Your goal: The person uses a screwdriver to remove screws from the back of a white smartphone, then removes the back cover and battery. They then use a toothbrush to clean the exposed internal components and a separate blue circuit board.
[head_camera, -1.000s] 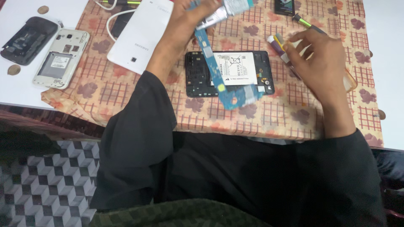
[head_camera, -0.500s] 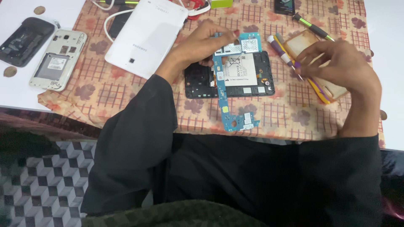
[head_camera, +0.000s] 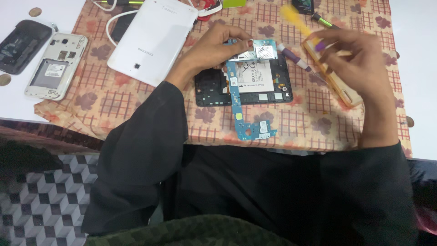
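A black opened tablet body [head_camera: 211, 86] with a white battery [head_camera: 255, 77] lies on the patterned cloth [head_camera: 136, 105]. A long blue circuit board [head_camera: 240, 114] lies across it, reaching to the cloth's near edge. My left hand [head_camera: 211, 50] pinches the board's top end by its metal shield. My right hand [head_camera: 359, 59], to the right, grips a yellow-handled tool [head_camera: 293, 16] that is blurred and points up-left. A purple-handled screwdriver [head_camera: 296, 57] lies between the tablet and my right hand.
A tan phone case [head_camera: 341, 89] lies under my right hand. A white tablet back cover [head_camera: 152, 41] sits at the upper left. Further left on the white table lie an open white phone [head_camera: 57, 66], a black cover [head_camera: 22, 38] and coins [head_camera: 35, 11].
My left hand brought the blue board down from the air onto the tablet body. My right hand lifted off the tan case with the yellow tool.
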